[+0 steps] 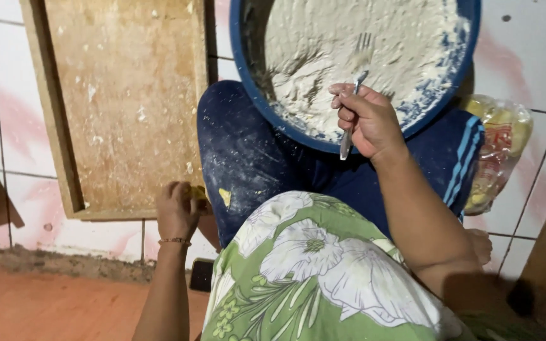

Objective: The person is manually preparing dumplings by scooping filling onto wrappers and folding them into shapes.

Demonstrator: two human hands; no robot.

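Right now right hand (369, 121) has its fingers clamped around a fork (354, 101) over floury dough in the blue basin (266, 107) on the lap, mid-mix likely, left hand (177, 211) closed on a yellow bit beside the wooden board (121, 101).

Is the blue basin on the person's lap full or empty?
Partly full: the blue basin holds a pale floury dough mass that covers its bottom, with the fork in the right hand reaching into it.
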